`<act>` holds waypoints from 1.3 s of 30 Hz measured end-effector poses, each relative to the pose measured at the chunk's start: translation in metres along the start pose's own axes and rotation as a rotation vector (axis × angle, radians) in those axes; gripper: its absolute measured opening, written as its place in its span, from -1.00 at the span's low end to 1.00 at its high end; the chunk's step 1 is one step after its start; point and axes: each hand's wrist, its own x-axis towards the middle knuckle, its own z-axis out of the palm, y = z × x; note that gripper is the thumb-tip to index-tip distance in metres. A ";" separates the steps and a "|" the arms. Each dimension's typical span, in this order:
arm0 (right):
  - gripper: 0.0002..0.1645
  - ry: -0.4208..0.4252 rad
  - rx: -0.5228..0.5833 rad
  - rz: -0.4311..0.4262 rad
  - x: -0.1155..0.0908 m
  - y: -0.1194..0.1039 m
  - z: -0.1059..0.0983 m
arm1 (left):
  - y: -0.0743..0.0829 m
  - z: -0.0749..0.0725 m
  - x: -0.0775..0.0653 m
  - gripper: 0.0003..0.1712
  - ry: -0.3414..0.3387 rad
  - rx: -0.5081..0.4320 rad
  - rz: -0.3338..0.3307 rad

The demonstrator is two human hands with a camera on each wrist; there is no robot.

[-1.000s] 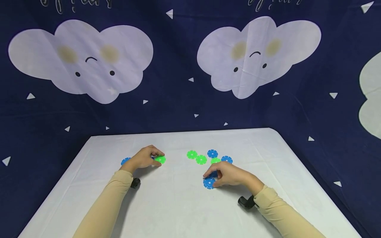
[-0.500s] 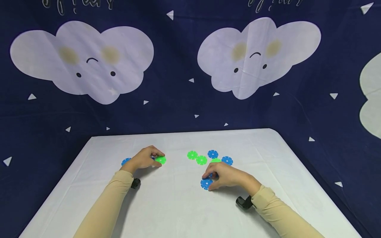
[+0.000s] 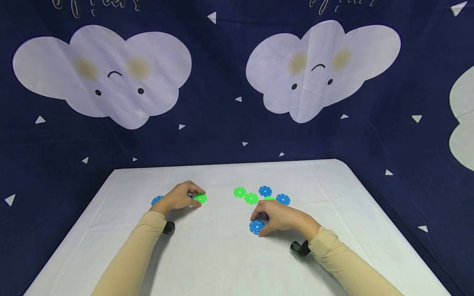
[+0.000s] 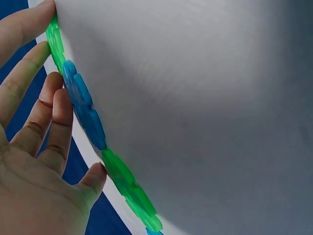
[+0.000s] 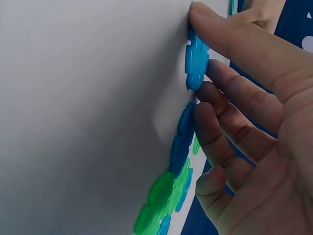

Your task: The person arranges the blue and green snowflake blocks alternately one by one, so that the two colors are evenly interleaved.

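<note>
My left hand [image 3: 179, 196] pinches a green notched plastic disc [image 3: 201, 198] by its edges, thumb in front and index finger behind. In the left wrist view, that green disc [image 4: 56, 46] stands at the end of a row with a blue disc [image 4: 84, 104] and another green disc [image 4: 131, 188]. Over on the right, my right hand [image 3: 281, 216] grips a blue notched disc [image 3: 256, 226] between thumb and fingers, low over the table. In the right wrist view, a darker blue disc [image 5: 182, 137] lies just past the gripped blue disc [image 5: 196, 61], below the curled fingers.
Behind my right hand lie two green discs [image 3: 251, 199], a blue disc [image 3: 265, 191], another blue disc [image 3: 283, 199] and a partly covered green disc [image 3: 269, 198]. A blue disc [image 3: 157, 200] shows beside my left wrist. The white table [image 3: 207, 255] meets a dark blue cloth [image 3: 218, 139].
My right hand has shifted slightly left, taking the blue disc with it, and its fingers have closed in around the disc. The left hand has stayed in place on the green disc.
</note>
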 end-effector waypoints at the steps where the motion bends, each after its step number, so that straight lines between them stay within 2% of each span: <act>1: -0.51 -0.001 -0.009 0.005 0.001 -0.001 0.000 | 0.000 0.000 0.000 -0.52 0.000 0.002 0.001; 12: -0.48 -0.031 0.033 0.005 0.001 -0.007 0.001 | -0.001 -0.002 -0.001 -0.52 0.002 0.002 -0.002; 19: -0.37 -0.057 0.024 0.010 -0.004 -0.010 -0.003 | 0.000 -0.003 0.000 -0.51 -0.002 -0.001 -0.010; 26: -0.41 -0.070 -0.008 0.002 -0.004 -0.011 -0.004 | -0.001 -0.002 -0.001 -0.52 -0.001 -0.015 -0.014; 33: -0.53 -0.058 -0.071 0.019 0.000 -0.012 -0.003 | -0.002 -0.001 -0.002 -0.51 0.001 -0.034 -0.013; 39: -0.54 -0.006 -0.082 -0.015 0.010 -0.011 -0.004 | 0.000 -0.001 -0.001 -0.51 -0.007 -0.019 -0.008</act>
